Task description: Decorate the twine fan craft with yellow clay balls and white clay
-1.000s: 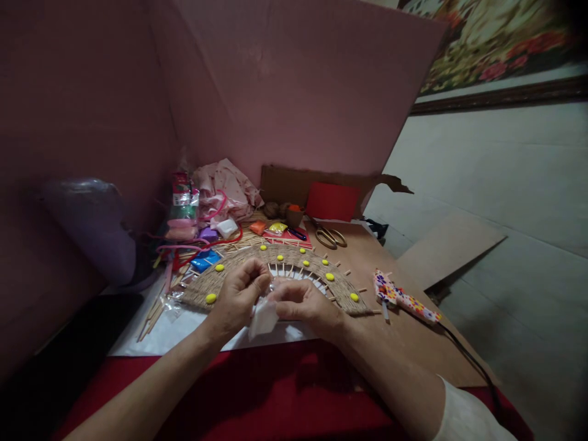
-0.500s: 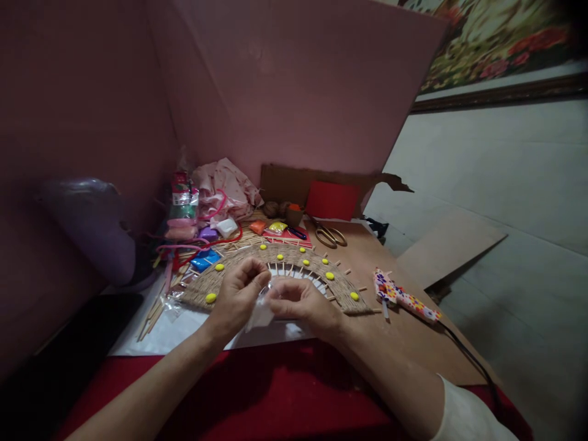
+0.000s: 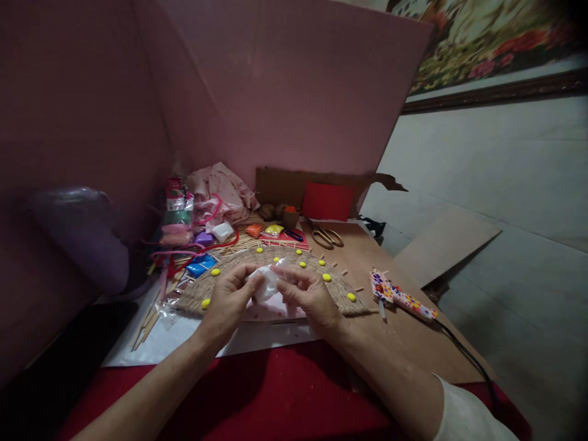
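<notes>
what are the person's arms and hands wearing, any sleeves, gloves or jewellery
Both hands are bare: no gloves, rings or watch show on the left hand or the right hand. The left forearm is uncovered as far as the view reaches. The right arm has a white sleeve pushed up near the elbow.

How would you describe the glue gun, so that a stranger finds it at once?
Start at the brown board on the right of the table. The glue gun lies on it, just right of the woven arch with yellow dots. It alone has a flowery white body and a black cable trailing off.

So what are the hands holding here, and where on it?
Both hands, left hand and right hand, pinch a small white packet by its opposite edges.
</notes>
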Action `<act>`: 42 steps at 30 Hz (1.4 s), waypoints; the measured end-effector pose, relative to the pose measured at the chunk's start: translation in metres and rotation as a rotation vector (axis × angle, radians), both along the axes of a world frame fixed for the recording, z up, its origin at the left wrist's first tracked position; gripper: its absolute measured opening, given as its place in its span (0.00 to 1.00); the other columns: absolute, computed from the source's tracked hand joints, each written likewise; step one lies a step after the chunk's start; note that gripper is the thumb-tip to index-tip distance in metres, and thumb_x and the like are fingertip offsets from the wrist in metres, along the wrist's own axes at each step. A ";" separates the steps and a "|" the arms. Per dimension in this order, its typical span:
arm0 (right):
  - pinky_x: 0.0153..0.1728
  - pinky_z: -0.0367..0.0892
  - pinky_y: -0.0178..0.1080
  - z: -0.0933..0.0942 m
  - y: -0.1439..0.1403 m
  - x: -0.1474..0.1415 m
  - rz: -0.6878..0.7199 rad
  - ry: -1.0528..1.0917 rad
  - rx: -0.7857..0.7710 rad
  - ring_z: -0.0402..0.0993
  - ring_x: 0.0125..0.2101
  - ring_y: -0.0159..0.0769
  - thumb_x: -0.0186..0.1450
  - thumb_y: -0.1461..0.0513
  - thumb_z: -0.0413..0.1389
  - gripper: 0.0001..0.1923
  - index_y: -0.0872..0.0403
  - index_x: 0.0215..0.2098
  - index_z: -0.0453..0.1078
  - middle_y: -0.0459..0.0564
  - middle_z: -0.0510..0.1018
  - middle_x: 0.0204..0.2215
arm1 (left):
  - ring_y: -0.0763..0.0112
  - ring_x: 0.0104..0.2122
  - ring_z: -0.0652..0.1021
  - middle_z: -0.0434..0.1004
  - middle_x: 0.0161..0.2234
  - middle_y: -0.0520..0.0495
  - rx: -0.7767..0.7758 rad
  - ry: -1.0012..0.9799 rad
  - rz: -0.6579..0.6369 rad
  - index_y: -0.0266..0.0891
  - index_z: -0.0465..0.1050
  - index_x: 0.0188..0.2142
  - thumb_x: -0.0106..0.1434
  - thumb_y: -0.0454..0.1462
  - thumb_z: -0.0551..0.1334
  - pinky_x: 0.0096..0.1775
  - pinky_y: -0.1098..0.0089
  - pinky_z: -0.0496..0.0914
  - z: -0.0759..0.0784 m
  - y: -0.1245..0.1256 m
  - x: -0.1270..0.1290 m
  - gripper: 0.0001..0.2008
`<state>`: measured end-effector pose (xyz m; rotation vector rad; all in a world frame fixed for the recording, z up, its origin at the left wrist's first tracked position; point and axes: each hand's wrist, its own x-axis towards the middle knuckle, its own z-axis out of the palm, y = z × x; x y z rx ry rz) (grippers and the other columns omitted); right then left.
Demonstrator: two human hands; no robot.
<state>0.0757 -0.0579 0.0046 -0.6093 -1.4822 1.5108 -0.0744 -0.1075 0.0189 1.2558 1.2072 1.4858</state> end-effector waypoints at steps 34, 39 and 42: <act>0.34 0.65 0.38 -0.007 -0.003 -0.004 -0.044 0.071 0.132 0.68 0.34 0.34 0.51 0.58 0.66 0.14 0.47 0.38 0.77 0.46 0.73 0.33 | 0.77 0.20 0.67 0.72 0.22 0.51 -0.050 0.005 0.026 0.33 0.74 0.33 0.53 0.44 0.65 0.21 0.75 0.62 0.007 -0.003 -0.002 0.15; 0.21 0.64 0.31 -0.011 -0.002 -0.004 0.063 0.122 -0.039 0.66 0.28 0.30 0.51 0.57 0.66 0.19 0.46 0.41 0.75 0.46 0.73 0.35 | 0.79 0.20 0.67 0.72 0.22 0.51 -0.060 -0.058 0.001 0.34 0.75 0.32 0.53 0.43 0.65 0.22 0.77 0.62 0.011 -0.003 -0.001 0.13; 0.17 0.60 0.28 -0.011 -0.002 -0.003 0.122 0.118 -0.076 0.63 0.22 0.26 0.51 0.56 0.66 0.18 0.47 0.40 0.74 0.43 0.71 0.29 | 0.79 0.19 0.68 0.72 0.21 0.52 -0.081 -0.096 -0.001 0.34 0.75 0.30 0.52 0.42 0.66 0.21 0.77 0.62 0.013 -0.004 0.000 0.12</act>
